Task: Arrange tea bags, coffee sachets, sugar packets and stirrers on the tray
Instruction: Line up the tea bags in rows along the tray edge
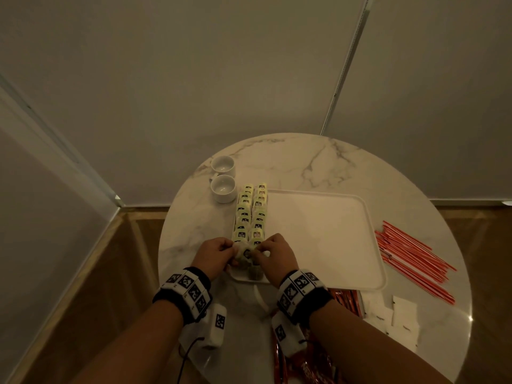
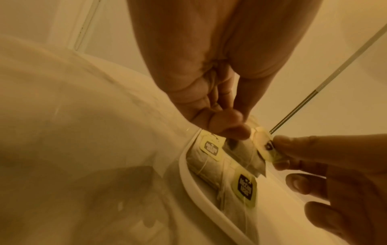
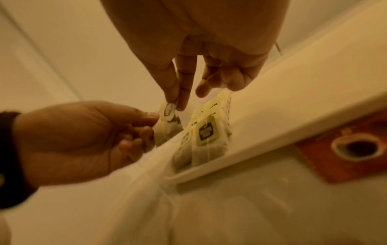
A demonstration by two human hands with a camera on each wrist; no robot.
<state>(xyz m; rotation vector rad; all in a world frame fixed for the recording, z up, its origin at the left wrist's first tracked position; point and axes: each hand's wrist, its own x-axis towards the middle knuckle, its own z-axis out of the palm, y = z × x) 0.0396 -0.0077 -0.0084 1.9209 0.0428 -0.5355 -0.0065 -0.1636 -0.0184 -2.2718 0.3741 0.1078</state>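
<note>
Round marble table (image 1: 346,167), wooden floor (image 1: 91,286).

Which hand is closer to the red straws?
Right. The right hand is nearer the red stirrers, which lie off to its right; the left hand is farther away.

Tag print on the tea bags (image 1: 250,214) is too small to read; coffee sachets (image 1: 302,364) are cut off at the near edge.
</note>
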